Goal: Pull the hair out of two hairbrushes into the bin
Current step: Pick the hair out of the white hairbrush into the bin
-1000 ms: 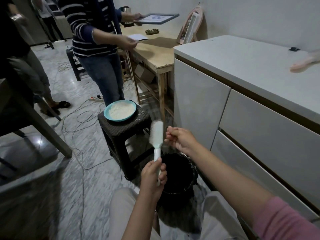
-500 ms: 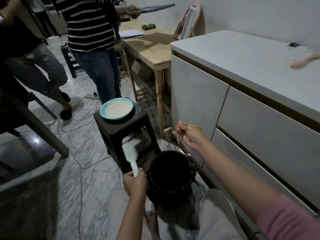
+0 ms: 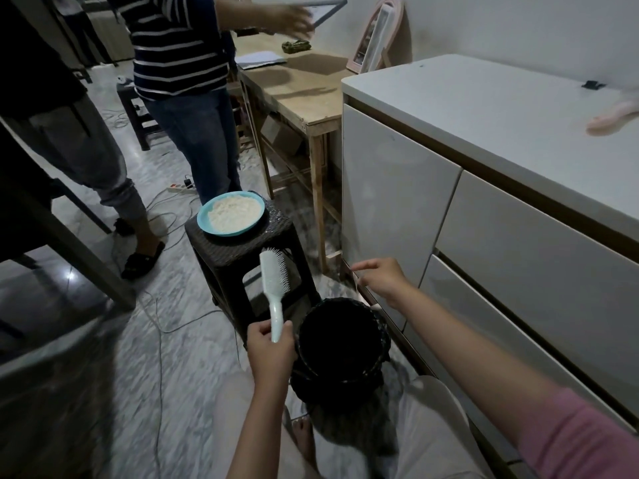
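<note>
My left hand point(image 3: 271, 352) grips the handle of a pale blue hairbrush point(image 3: 272, 281). The brush stands upright with its white bristles facing right, just left of the black woven bin point(image 3: 382, 326) on the floor between my knees. My right hand point(image 3: 382, 278) hovers above the bin's far rim, knuckles up, fingertips drawn together in a pinch on a thin strand of hair that is barely visible. A blurred pink object point(image 3: 612, 119), perhaps a second brush, lies on the white cabinet top at the right edge.
A dark stool point(image 3: 242, 257) carrying a blue plate of white grains point(image 3: 231, 216) stands behind the brush. White cabinet drawers point(image 3: 397, 202) are at the right and a wooden table point(image 3: 304, 95) behind. Two people stand at left. Cables trail across the marble floor.
My left hand has swung the brush from leaning left to upright, nearer the bin. My right hand has dropped slightly over the bin's far rim.
</note>
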